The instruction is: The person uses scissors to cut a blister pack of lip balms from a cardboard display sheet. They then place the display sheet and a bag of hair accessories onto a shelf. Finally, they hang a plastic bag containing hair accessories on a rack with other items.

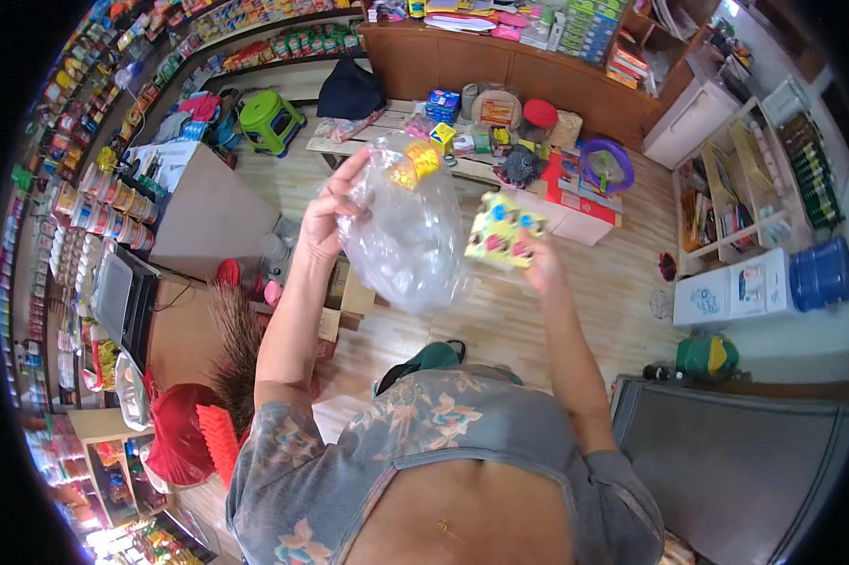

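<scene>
our left hand (pixel 325 215) gripping a clear plastic bag (pixel 407 231) by its top, right hand (pixel 540 259) pinching a yellow patterned packet (pixel 502 229) just beside the bag, fingertips mostly hidden behind it, bag contents hard to make out

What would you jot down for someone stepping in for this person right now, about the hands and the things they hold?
Left hand: raised, gripping the top edge of a clear crinkled plastic bag that bears a yellow label near its top.
Right hand: holding a small yellow packet with colourful printed shapes beside the bag, outside it.
Both are held in the air above the light wooden plank floor; a low wooden table piled with goods stands beyond.
Done: bag is in hand.
Left: the packet is not yet in the bag.
</scene>
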### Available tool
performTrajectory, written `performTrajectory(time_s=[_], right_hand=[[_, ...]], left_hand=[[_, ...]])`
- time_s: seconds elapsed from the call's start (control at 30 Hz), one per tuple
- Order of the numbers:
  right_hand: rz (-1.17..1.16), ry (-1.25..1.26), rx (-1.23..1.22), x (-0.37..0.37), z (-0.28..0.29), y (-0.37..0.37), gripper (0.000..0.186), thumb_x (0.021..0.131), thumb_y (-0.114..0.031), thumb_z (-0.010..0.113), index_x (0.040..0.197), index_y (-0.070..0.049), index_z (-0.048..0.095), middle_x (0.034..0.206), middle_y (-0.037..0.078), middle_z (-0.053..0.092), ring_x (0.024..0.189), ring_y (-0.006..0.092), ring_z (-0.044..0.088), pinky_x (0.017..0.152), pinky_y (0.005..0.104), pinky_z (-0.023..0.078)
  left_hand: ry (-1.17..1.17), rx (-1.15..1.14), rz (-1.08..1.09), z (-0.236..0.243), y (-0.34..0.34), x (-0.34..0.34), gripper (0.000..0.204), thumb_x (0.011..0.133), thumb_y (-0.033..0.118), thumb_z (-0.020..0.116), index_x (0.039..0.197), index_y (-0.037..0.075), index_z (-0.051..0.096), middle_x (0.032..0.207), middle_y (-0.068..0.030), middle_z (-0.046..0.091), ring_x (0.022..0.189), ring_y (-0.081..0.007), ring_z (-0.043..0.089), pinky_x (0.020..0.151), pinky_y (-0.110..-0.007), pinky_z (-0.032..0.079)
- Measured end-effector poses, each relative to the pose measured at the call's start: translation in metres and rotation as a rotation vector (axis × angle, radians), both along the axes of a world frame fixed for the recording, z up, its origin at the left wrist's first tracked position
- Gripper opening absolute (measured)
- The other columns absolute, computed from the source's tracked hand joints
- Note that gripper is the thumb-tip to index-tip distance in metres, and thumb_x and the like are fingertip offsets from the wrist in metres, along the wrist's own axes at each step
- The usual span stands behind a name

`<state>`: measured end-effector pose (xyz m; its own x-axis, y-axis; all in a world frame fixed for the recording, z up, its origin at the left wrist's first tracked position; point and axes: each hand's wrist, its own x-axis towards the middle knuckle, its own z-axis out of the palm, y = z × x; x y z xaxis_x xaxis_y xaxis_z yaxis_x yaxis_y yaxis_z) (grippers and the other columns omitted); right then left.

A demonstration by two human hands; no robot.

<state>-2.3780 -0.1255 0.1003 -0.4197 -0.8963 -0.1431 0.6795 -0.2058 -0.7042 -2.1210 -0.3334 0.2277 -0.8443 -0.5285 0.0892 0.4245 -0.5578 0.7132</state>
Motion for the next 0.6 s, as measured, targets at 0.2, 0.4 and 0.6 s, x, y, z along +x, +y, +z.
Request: performTrajectory(time_s=[0.2,0.4,0.6], right_hand=[[0.099,0.134,-0.103,-0.067,0.003,-0.075,0.034,0.084,-0.010,0.058,0.117,-0.002,0.050,0.110,0.008,0.060,0.101,0.0211,0.058,0.087,0.0353,0.046],[0.308,0.208,0.035,-0.119,-0.035,-0.151,0.034,0.080,-0.009,0.063,0.112,-0.002,0.053,0.096,0.004,0.062,0.082,0.0138,0.060,0.073,0.0286,0.048],[0.041,0.537,0.373,-0.270,-0.022,-0.162,0.018,0.080,-0.005,0.063,0.097,-0.001,0.061,0.083,0.004,0.064,0.072,0.0114,0.061,0.063,0.0250,0.048]], left_hand=[[0.180,0.218,-0.038,-0.017,-0.028,-0.077,0.089,0.051,0.000,0.050,0.137,0.006,0.032,0.127,-0.0097,0.047,0.058,-0.0140,0.044,0.051,-0.023,0.041],[0.207,0.364,-0.203,-0.037,-0.038,-0.193,0.088,0.050,0.000,0.050,0.136,0.002,0.033,0.091,-0.0071,0.057,0.056,-0.0144,0.045,0.047,-0.024,0.039],[-0.074,0.041,0.043,-0.067,-0.123,-0.274,0.081,0.053,-0.007,0.049,0.133,0.000,0.038,0.121,-0.0111,0.053,0.069,-0.0116,0.056,0.050,-0.022,0.043]])
